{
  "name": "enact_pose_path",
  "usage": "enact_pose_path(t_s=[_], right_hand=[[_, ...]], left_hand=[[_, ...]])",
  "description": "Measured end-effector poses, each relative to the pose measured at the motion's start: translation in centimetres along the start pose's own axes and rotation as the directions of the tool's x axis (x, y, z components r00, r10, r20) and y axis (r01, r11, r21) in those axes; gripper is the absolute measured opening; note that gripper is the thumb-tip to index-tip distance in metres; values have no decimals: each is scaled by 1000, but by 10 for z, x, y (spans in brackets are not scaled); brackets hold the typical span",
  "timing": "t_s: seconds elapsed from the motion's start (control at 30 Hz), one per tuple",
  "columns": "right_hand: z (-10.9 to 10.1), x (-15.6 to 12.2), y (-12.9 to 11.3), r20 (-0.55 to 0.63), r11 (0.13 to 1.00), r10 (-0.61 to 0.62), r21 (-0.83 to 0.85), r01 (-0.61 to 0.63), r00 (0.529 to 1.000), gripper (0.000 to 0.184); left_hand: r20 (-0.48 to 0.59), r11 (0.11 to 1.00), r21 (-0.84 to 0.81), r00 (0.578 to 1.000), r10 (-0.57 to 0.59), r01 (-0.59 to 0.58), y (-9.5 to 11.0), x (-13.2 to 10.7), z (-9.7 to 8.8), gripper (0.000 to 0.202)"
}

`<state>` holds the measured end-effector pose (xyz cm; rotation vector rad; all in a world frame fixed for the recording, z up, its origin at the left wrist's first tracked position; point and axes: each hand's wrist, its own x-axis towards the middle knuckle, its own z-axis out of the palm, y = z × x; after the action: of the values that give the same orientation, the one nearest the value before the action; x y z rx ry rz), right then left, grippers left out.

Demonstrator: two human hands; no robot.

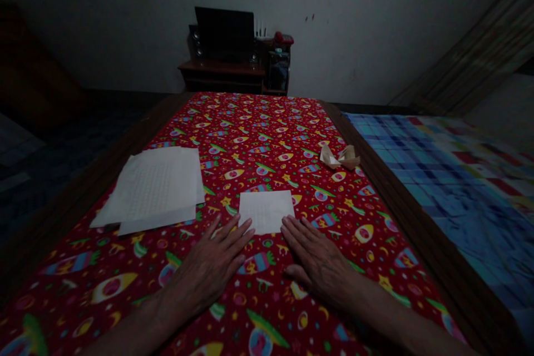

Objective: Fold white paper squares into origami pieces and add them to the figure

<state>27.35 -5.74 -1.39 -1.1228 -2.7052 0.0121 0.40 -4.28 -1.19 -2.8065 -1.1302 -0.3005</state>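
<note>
A small white sheet of paper (pixel 267 208) lies flat on the red patterned cloth (pixel 258 122) in front of me. My left hand (pixel 212 258) rests palm down with its fingers stretched out, the fingertips at the sheet's lower left corner. On the other side, my right hand (pixel 315 256) lies palm down too, fingers extended and tips at the lower right edge of the paper. Neither hand grips anything. To the left sits a stack of larger paper sheets (pixel 156 186) with faint print. Two folded paper pieces (pixel 340 157) stand near the cloth's right edge.
Beyond the cloth's far end, a desk (pixel 223 68) against the wall carries a dark monitor (pixel 225 32), small speakers and a red object (pixel 283 39). A blue checked bedcover (pixel 400 150) spreads to the right. Brown edges border the cloth. The light is dim.
</note>
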Motion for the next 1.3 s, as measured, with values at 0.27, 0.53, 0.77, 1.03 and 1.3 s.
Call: enact_pose_path(t_s=[0.27, 0.53, 0.77, 1.03, 1.3], right_hand=[[-3, 9, -3, 15, 999, -10, 40, 9, 1000, 57], [2, 19, -11, -19, 999, -22, 38, 23, 1000, 58], [-1, 11, -5, -70, 998, 1, 69, 4, 998, 44], [12, 44, -9, -63, 992, -87, -94, 81, 994, 31], [-6, 70, -39, 0, 918, -147, -372, 136, 989, 39]], left_hand=[[-39, 1000, 19, 999, 24, -24, 2, 0, -1, 41], [-56, 1000, -26, 998, -3, 2, 11, 12, 6, 46], [-44, 1000, -21, 999, 14, -14, 5, 10, 2, 43], [-22, 994, -105, 999, -41, 38, -17, 28, -14, 32], [-21, 981, -191, 999, -43, 38, -25, 26, -6, 48]])
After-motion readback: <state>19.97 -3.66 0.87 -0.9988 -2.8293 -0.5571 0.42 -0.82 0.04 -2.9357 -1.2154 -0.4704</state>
